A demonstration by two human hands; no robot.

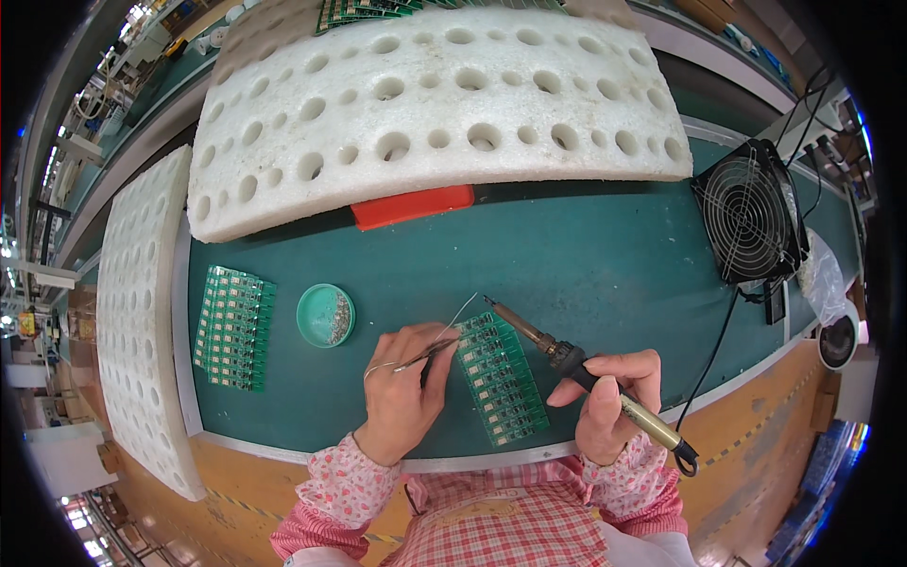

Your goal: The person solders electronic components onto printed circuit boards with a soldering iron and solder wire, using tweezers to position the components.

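**Soldering at a strip of green circuit boards**

A strip of green circuit boards (501, 380) lay on the green worktop (605, 274), just in front of the person and between both hands. The left hand (404, 389) rested at the strip's left edge, its grip closed on a pair of tweezers (427, 355) and a thin solder wire (455, 317) that rose toward the strip's far end. The right hand (609, 402) sat to the right of the strip, its grip wrapped around the handle of a soldering iron (567, 357), whose tip pointed at the upper corner of the strip, close to the wire's end.

Left of the hands stood a small round green dish (325, 316) holding a heap of tiny metal parts on its right side. Further left lay a second panel of green circuit boards (233, 328), well apart from the strip.

Beyond the clear stretch of worktop a large white foam sheet (435, 104) pierced with round holes spanned the far side, with a red block (413, 206) showing under its near edge. Another foam sheet (142, 312) of the same kind ran along the left edge of the worktop. At the right stood a black fan (751, 213) with a wire grille, its cable (716, 345) trailing down toward the worktop's near edge. Nothing lay between the hands and the strip.
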